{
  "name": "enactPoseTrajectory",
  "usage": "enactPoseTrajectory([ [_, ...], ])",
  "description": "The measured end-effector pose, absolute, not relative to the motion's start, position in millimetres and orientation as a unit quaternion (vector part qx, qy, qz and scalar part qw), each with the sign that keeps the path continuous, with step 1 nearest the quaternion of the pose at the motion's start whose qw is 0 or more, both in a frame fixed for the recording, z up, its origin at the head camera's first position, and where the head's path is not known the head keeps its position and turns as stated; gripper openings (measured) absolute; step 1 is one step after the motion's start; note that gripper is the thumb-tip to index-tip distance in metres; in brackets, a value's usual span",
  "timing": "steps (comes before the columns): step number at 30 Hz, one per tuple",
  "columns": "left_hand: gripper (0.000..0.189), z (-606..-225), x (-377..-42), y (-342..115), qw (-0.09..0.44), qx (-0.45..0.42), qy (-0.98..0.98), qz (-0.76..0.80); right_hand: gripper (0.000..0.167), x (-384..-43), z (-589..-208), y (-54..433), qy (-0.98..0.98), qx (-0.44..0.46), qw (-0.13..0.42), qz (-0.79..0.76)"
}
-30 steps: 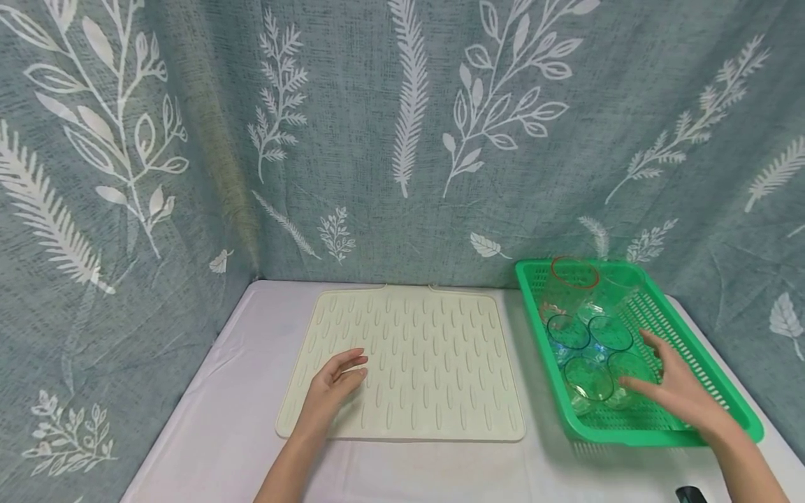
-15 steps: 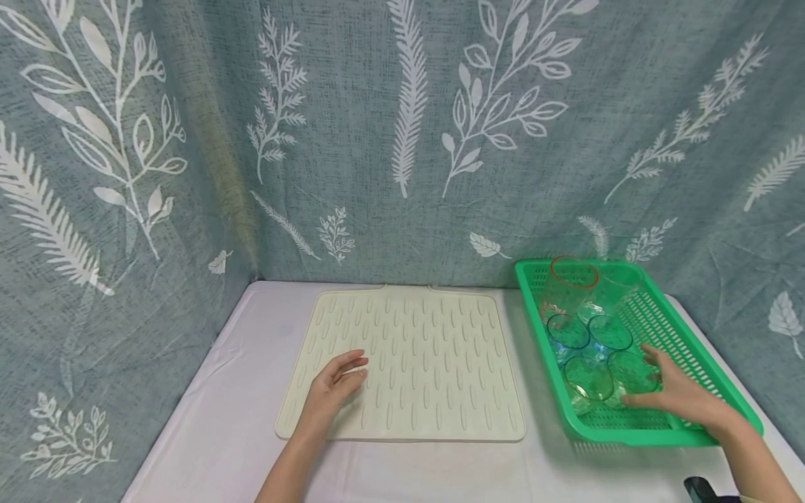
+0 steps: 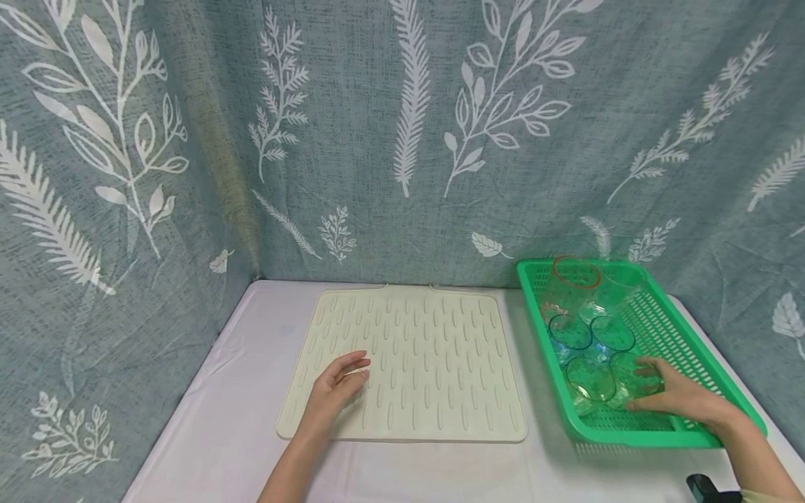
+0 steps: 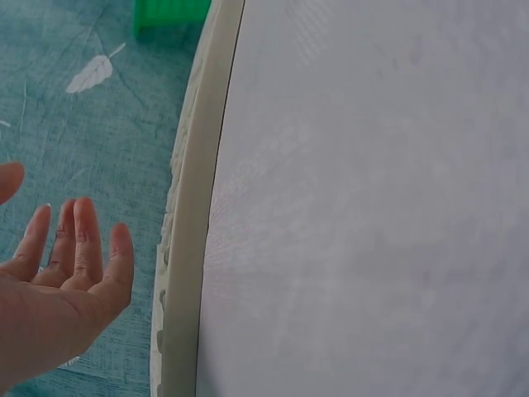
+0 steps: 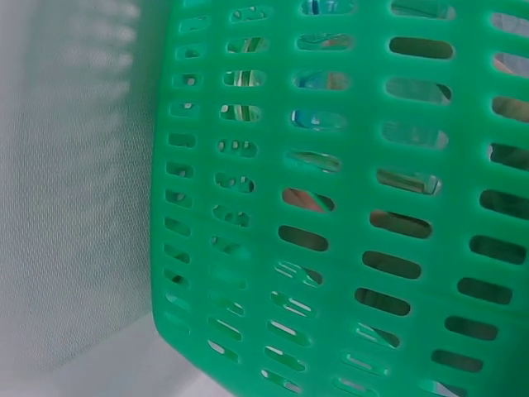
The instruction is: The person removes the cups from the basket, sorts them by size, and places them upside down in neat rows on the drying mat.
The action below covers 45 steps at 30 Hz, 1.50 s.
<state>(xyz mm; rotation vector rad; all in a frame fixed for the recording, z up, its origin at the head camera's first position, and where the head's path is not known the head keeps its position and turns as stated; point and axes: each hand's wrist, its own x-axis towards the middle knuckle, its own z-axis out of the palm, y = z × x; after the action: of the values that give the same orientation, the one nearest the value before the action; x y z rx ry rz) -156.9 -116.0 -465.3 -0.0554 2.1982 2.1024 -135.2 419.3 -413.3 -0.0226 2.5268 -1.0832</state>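
Observation:
My right hand (image 3: 682,395) reaches into the green plastic basket (image 3: 732,398). Its curled fingers and thumb grip the near right drinking glass (image 3: 622,381), a clear tumbler with a greenish rim. Beside it stands a matching green-rimmed glass (image 3: 588,384). In the right wrist view the slotted basket wall (image 5: 347,223) hides most of the hand, with bits of skin showing through the slots. My left hand (image 3: 336,385) hovers over the cream ridged mat (image 3: 434,363), fingers loosely bent around nothing. The left wrist view shows that hand (image 4: 70,281) with its fingers apart, near the mat's edge (image 4: 194,182).
Behind the gripped glass are two blue-rimmed glasses (image 3: 569,332), a taller red-rimmed glass (image 3: 575,279) and a clear glass (image 3: 619,290). A white cloth (image 3: 214,412) covers the table. A patterned curtain (image 3: 377,230) hangs behind. A dark object (image 3: 704,485) is at the lower right.
My right hand has lowered onto the near right glass, and its spread fingers and thumb have closed in around it. The left hand stays in place over the mat.

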Motion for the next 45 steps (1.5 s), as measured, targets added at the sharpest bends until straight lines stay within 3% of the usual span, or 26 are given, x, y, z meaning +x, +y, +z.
enactPoseTrajectory([
  [18,0.046,-464.3,-155.6,-117.1,0.048,-0.022,0.718,0.695,0.084,-133.9,-418.7,420.8,0.86,-0.004,0.21,-0.465],
  [36,0.044,-464.9,-155.6,-117.6,0.037,-0.019,0.721,0.691,0.086,-129.0,-403.2,419.3,0.899,0.015,0.171,-0.404],
  [45,0.045,-466.1,-155.5,-118.0,0.042,-0.022,0.717,0.695,0.087,-121.5,-393.9,415.1,0.912,0.019,0.117,-0.391],
])
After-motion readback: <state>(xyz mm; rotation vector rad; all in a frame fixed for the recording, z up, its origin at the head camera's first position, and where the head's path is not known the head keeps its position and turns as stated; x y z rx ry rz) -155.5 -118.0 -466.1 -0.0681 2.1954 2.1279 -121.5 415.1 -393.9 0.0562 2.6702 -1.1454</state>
